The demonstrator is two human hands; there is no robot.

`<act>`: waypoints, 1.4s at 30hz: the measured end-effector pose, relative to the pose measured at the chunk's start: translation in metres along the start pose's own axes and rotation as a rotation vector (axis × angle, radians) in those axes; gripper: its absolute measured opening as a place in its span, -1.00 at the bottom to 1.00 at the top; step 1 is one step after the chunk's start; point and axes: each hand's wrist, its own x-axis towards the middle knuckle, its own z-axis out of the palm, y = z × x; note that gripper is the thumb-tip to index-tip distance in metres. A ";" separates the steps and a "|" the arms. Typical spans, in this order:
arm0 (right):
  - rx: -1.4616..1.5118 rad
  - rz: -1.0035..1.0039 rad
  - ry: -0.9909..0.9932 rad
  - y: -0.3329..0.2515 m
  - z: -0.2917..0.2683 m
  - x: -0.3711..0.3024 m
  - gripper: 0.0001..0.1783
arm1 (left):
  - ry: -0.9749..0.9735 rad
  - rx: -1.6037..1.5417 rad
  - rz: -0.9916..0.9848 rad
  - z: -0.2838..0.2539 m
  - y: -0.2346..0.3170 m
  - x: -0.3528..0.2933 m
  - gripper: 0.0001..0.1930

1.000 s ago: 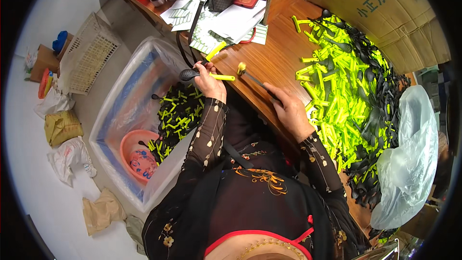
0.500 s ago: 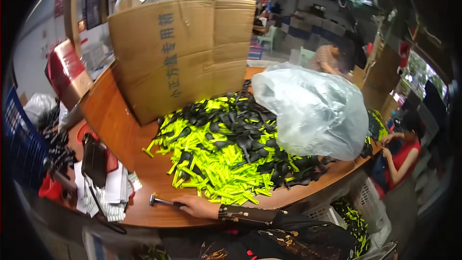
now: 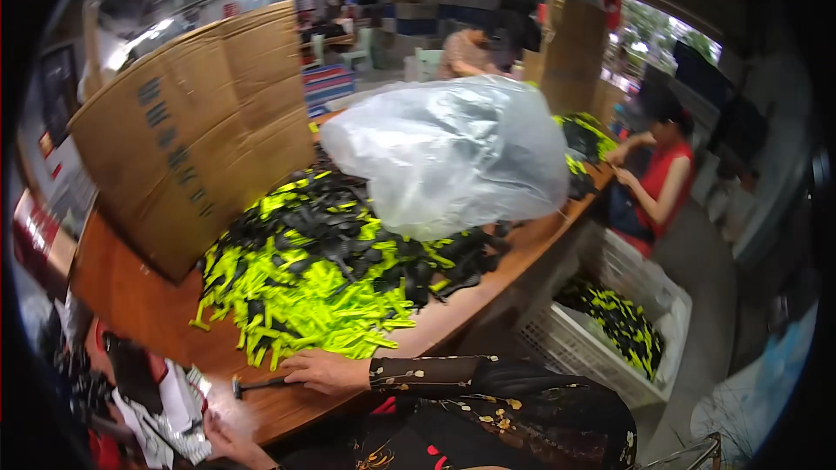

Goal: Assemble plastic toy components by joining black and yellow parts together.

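My right hand lies at the table's near edge, its fingers closed around the black handle of a small hammer. The hammer's metal head points left, resting on or just above the wood. My left hand is at the lower left, close to the hammer head and beside some papers; motion blurs its fingers. Beyond my right hand spreads a heap of bright yellow-green plastic pieces with slim stems. Black rounded pieces are mixed in, mostly toward the far side.
A large cardboard sheet stands behind the heap. A big translucent plastic bag covers its far right. White papers and a dark brown case lie left. A white crate holds similar pieces. A person in red works at right.
The view has swung to the right, showing more of the crate and the person in red. My left hand has come into view at lower left. The hammer stays in my right hand.
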 end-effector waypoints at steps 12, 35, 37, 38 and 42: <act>-0.365 0.331 0.097 0.046 -0.028 -0.071 -0.55 | -0.258 0.598 0.616 0.080 0.114 -0.016 -0.67; -0.376 0.285 0.103 0.039 -0.023 -0.050 -0.57 | -1.179 -1.322 0.508 0.113 0.419 0.009 -0.16; -0.404 0.292 0.090 0.040 -0.023 -0.049 -0.57 | -1.358 -1.550 0.566 0.121 0.443 0.012 -0.05; -0.396 0.304 0.085 0.040 -0.025 -0.049 -0.57 | -1.272 -1.717 0.458 0.122 0.456 -0.007 -0.04; -0.386 0.298 0.057 0.034 -0.023 -0.044 -0.58 | -1.062 -1.469 0.384 0.089 0.456 -0.018 -0.21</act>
